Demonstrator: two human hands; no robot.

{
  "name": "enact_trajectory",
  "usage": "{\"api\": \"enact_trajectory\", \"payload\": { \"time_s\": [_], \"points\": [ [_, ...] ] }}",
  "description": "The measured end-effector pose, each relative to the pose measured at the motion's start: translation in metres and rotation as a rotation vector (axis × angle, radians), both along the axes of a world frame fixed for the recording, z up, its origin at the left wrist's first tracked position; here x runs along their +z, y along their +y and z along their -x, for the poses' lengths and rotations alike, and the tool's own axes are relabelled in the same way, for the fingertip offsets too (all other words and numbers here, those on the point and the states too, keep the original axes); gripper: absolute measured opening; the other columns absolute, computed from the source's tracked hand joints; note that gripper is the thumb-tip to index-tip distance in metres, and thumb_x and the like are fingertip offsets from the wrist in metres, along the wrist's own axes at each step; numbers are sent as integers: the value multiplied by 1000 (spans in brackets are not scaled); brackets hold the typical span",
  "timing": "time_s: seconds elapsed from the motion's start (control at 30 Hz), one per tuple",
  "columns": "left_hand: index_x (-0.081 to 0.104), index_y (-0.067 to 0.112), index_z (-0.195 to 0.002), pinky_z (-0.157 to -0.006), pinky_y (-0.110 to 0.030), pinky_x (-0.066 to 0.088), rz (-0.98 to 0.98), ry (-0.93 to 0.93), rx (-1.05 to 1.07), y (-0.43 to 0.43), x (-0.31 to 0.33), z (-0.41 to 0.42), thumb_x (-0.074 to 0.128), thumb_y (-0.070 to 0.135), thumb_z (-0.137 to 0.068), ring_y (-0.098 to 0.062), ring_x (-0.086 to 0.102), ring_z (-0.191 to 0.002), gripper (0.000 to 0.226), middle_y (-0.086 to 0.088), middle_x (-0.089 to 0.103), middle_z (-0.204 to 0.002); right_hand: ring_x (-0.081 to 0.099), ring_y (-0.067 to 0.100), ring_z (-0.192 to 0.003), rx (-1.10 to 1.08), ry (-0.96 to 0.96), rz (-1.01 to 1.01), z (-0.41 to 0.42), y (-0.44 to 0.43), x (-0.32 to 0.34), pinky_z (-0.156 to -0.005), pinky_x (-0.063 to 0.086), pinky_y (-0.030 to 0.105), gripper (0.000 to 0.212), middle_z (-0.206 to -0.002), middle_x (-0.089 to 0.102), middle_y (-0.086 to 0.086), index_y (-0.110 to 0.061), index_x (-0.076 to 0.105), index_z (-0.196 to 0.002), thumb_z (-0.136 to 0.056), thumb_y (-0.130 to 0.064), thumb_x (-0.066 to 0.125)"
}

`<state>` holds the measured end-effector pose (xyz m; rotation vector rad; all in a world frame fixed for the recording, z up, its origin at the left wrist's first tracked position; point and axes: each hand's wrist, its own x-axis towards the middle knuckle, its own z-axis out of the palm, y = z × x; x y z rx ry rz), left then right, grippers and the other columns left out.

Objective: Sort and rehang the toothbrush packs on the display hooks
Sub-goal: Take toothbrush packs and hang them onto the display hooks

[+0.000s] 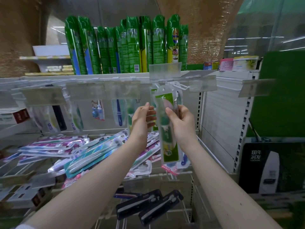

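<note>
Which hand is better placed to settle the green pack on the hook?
Probably the right. The right hand pinches the green pack, thumb on its front, just under the hook. The left hand lies beside the pack with straight fingers and seems to grip nothing.

Left fingers partly behind toothbrush pack
</note>
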<state>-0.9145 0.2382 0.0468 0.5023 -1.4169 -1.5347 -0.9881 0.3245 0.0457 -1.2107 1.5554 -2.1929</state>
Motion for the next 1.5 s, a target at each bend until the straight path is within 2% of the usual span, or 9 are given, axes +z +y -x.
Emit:
{"api": "enact_trajectory", "payload": {
  "time_s": [0.2,0.43,0.63,0.8,0.93,1.13,1.23,1.4,1.5],
  "points": [
    [62,8,-98,-94,-47,47,15,24,-9,-6,4,2,46,38,-96,-22,63,-85,35,-4,68,-87,67,9,-82,10,-4,-20,4,-6,2,-73,54,22,8,-92,69,-2,-17,60,-94,-94,-23,56],
    [61,10,-91,-88,-40,49,14,18,7,-14,8,7,45,34,-97,-18,63,-79,30,-2,68,-84,66,15,-89,-20,-27,-48,10,-16,-1,-78,53,30,18,-96,69,1,-12,61,-102,-93,-26,56],
    [58,3,-107,-87,-36,48,123,10,-25,-21,4,7,47,30,-97,-17,61,-87,31,-4,65,-93,66,20,-86,-44,-57,-40,18,-32,-6,-77,55,32,11,-92,68,7,-12,62,-93,-93,-22,57],
    [58,18,-104,-94,-37,50,177,-117,-55,-34,3,14,58,25,-92,-20,62,-102,14,-2,64,-106,66,18,-95,-41,-119,-61,28,-52,-10,-85,52,31,20,-98,70,3,-11,63,-105,-93,-25,58],
    [53,17,-115,-95,-34,49,217,-159,-58,-45,0,23,62,23,-90,-18,59,-107,28,-3,61,-113,66,14,-94,-76,-126,-88,40,-70,-12,-90,52,38,22,-98,70,-1,-15,64,-106,-91,-30,60],
    [45,14,-131,-78,-18,44,251,-230,-43,-61,2,39,61,24,-91,-7,55,-97,44,3,56,-110,65,18,-91,-184,-85,-115,59,-96,-14,-85,52,40,32,-95,69,1,-9,65,-103,-87,-37,62],
    [37,14,-140,-89,-24,40,257,-301,-58,-68,2,48,59,25,-92,-14,52,-111,54,-4,51,-130,64,17,-85,-209,-103,-130,67,-109,-14,-73,50,30,36,-92,68,2,-6,65,-102,-87,-38,63],
    [27,14,-147,-96,-22,33,255,-329,-77,-77,-6,57,56,23,-94,-16,40,-131,62,-6,37,-149,67,21,-83,-257,-94,-174,76,-128,-16,-82,54,43,35,-86,70,3,-12,67,-89,-83,-46,64],
    [24,16,-149,-94,-21,33,253,-334,-84,-81,-10,61,56,23,-94,-11,41,-127,64,-3,36,-149,67,22,-84,-259,-105,-179,81,-135,-14,-81,54,39,34,-84,70,4,-9,67,-85,-84,-43,64]
  ]
}}
